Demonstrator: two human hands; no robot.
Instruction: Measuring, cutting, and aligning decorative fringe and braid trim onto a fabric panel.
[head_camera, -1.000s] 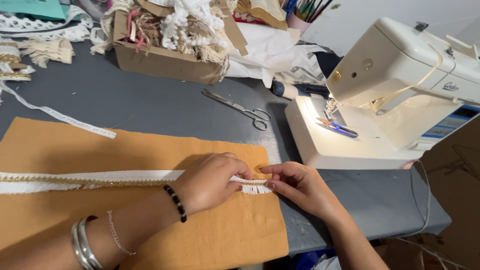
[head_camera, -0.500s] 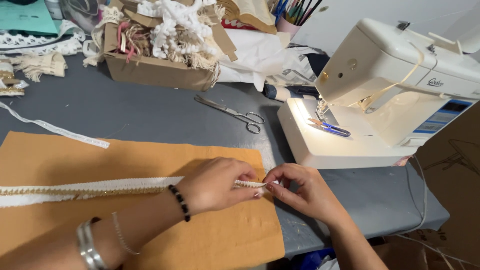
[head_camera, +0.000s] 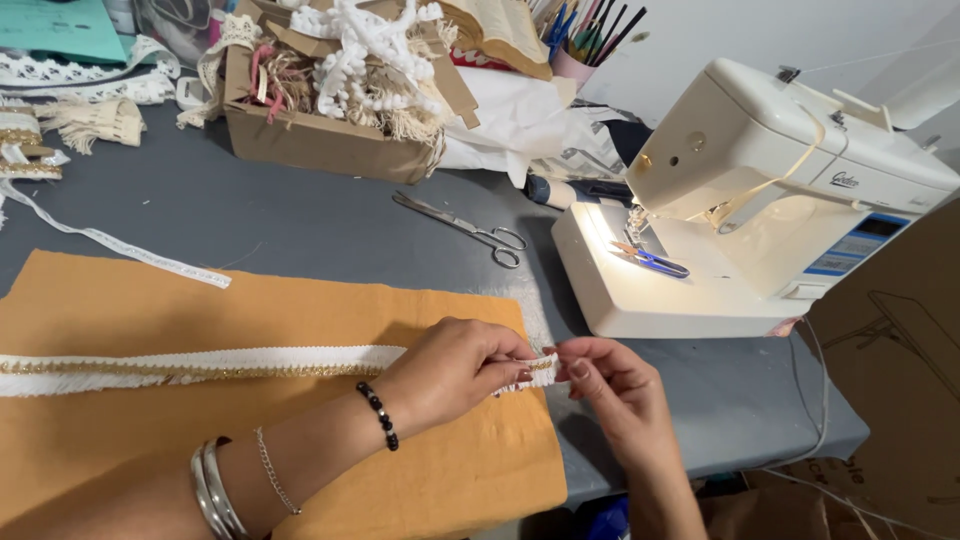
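Note:
A mustard-orange fabric piece (head_camera: 250, 440) lies flat on the grey table. A white trim strip with a gold middle line (head_camera: 200, 365) runs across it from the left. My left hand (head_camera: 455, 370) lies on the strip near the fabric's right edge and pinches it. My right hand (head_camera: 610, 385) pinches the strip's loose end (head_camera: 543, 370) just past the fabric edge. The stretch of trim under my left hand is hidden. My left wrist wears a black bead bracelet, a thin chain and silver bangles.
A white sewing machine (head_camera: 770, 200) with its lamp on stands at the right. Scissors (head_camera: 470, 228) lie behind the fabric. A cardboard box of trims (head_camera: 320, 140) sits at the back, a loose white ribbon (head_camera: 120, 242) at the left. The table's edge (head_camera: 800, 455) is near my right hand.
The camera has tilted, so everything sits lower in view. Both hands stay at the trim's end; my fingers have closed tighter on it.

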